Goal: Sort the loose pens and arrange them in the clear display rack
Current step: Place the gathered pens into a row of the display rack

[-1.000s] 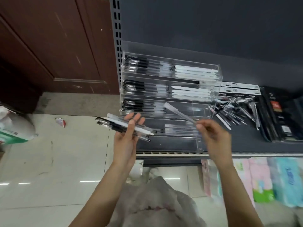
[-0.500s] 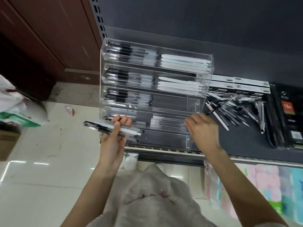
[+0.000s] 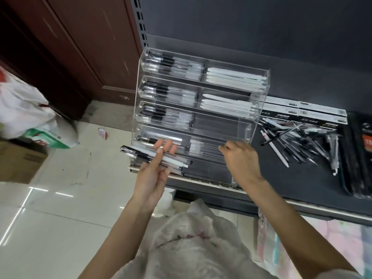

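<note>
The clear display rack (image 3: 221, 125) stands on the dark shelf (image 3: 302, 188) with stepped tiers. Its left compartments hold black-grip pens and its upper right ones hold white pens. My left hand (image 3: 155, 174) grips a bundle of pens (image 3: 141, 154), black and white ones, in front of the rack's lower left corner. My right hand (image 3: 241, 160) reaches into the lower right tier with its fingers curled away from me, so what they hold is hidden. A pile of loose pens (image 3: 298, 141) lies on the shelf to the right of the rack.
Flat white pen boxes (image 3: 306, 111) lie behind the loose pile, with black packages (image 3: 362, 148) at the far right. A white plastic bag (image 3: 191, 238) sits below my arms. On the tiled floor at left are another bag (image 3: 20, 109) and a cardboard box (image 3: 18, 162).
My right hand carried a single pen down from above the rack into the lower right tier. The pen no longer shows in that hand. My left hand kept its bundle.
</note>
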`<state>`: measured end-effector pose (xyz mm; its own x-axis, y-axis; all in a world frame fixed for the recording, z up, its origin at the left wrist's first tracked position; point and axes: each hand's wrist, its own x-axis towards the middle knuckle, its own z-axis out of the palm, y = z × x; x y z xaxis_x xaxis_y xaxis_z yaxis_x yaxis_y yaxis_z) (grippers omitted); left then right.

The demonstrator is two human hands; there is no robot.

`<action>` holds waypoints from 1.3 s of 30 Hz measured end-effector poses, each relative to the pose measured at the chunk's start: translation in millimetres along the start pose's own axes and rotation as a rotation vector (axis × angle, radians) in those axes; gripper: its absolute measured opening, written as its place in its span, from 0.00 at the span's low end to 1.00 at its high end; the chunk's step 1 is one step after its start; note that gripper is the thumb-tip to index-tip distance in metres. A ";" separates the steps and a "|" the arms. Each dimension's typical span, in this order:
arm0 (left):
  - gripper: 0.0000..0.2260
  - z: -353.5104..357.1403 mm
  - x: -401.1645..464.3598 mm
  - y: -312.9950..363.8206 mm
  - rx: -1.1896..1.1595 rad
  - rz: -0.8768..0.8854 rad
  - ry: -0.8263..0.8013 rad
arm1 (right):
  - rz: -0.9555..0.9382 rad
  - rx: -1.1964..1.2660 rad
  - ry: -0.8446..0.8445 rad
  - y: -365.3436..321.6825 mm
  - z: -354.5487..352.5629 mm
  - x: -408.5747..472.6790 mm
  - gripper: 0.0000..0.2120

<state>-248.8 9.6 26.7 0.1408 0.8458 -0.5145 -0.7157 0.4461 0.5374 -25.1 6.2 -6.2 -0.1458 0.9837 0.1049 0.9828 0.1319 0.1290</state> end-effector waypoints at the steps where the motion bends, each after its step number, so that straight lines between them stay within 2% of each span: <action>1: 0.11 -0.4 -0.9 -0.4 -0.009 -0.013 0.005 | 0.025 0.006 -0.014 -1.6 1.6 0.5 0.16; 3: 0.12 -1.2 -3.6 -0.7 -0.023 -0.033 -0.001 | 0.081 0.022 -0.002 -5.3 0.8 0.4 0.17; 5: 0.12 -2.2 -6.7 -0.8 -0.013 -0.038 -0.016 | 0.147 0.122 0.090 -12.0 -12.8 -2.3 0.15; 7: 0.12 -2.9 -9.7 -0.9 0.011 -0.029 -0.034 | 0.151 0.372 0.214 -28.9 -37.4 -4.6 0.08; 8: 0.12 -3.0 -11.1 -1.2 0.030 -0.023 -0.044 | 0.134 0.543 0.213 -41.7 -53.0 -4.5 0.06; 11: 0.14 -4.1 -13.8 -1.2 0.082 -0.010 -0.084 | 0.130 0.930 -0.035 -76.7 -78.1 1.8 0.06; 13: 0.14 -5.8 -14.4 0.0 0.106 -0.004 -0.108 | 0.148 0.978 -0.125 -87.0 -76.6 4.4 0.06; 15: 0.15 -8.3 -15.3 0.6 0.118 -0.010 -0.133 | 0.135 0.991 -0.122 -86.1 -76.3 5.0 0.07; 19: 0.15 -12.0 -13.2 -0.1 0.153 -0.063 -0.143 | 0.006 0.836 -0.176 -62.4 -76.6 0.4 0.15; 22: 0.14 -17.4 -4.6 5.0 0.195 -0.093 -0.095 | 0.146 0.586 -0.047 -25.9 -62.1 -6.9 0.10; 25: 0.12 -25.0 0.2 12.0 0.099 -0.105 -0.060 | 0.219 0.399 0.061 -4.3 -43.1 -9.7 0.07; 28: 0.12 -30.2 0.7 12.5 0.025 -0.122 -0.042 | 0.174 0.196 -0.026 -10.5 -20.1 -3.9 0.09; 30: 0.12 -32.0 1.4 11.5 0.020 -0.128 -0.025 | 0.156 0.037 -0.101 -15.9 -9.7 -1.1 0.15; 35: 0.12 -31.0 1.4 10.1 -0.024 -0.145 -0.011 | 0.172 -0.004 -0.157 -14.3 -5.9 1.8 0.19; 37: 0.12 -28.5 0.9 8.8 -0.041 -0.144 -0.023 | 0.162 -0.043 -0.138 -17.7 -13.7 4.6 0.19; 39: 0.13 -24.6 0.2 7.6 -0.071 -0.141 -0.049 | 0.175 0.021 -0.081 -25.5 -28.2 4.9 0.16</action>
<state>-271.0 6.0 14.3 0.2747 0.7905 -0.5474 -0.7331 0.5406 0.4128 -54.0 4.1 18.8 0.0367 0.9983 0.0445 0.9946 -0.0408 0.0952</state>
